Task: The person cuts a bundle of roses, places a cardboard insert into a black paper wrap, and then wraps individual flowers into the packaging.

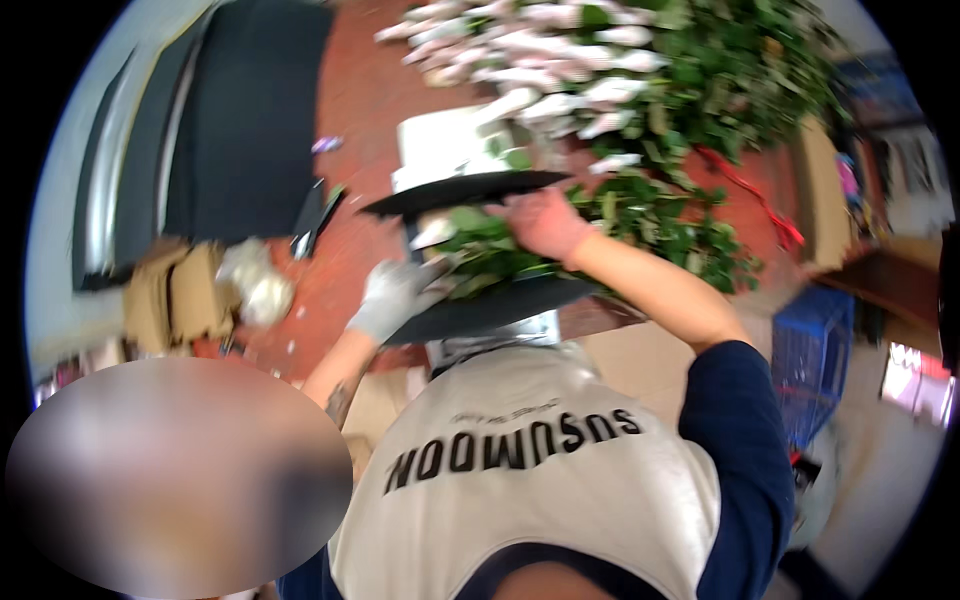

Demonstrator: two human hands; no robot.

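Note:
A black curved sheet (490, 312) lies in front of me with its far and near edges raised. Between those edges rests a leafy bunch of flowers (485, 258), a white-sleeved bud (433, 232) at its left end. My left hand (395, 298), in a pale grey glove, is at the left end of the sheet, fingers apart and reaching toward the bud. My right hand (545, 222), in a pink glove, is closed over the leafy stems by the sheet's far edge. Its fingertips are blurred and partly hidden among the leaves.
Many flowers in white net sleeves (540, 75) are piled at the far side of the red table (365, 120), leaves (730, 75) to the right. Dark sheets (250, 120), a black-handled cutter (315, 218) and a clear plastic bag (262, 285) lie left. A blue crate (812, 365) stands right.

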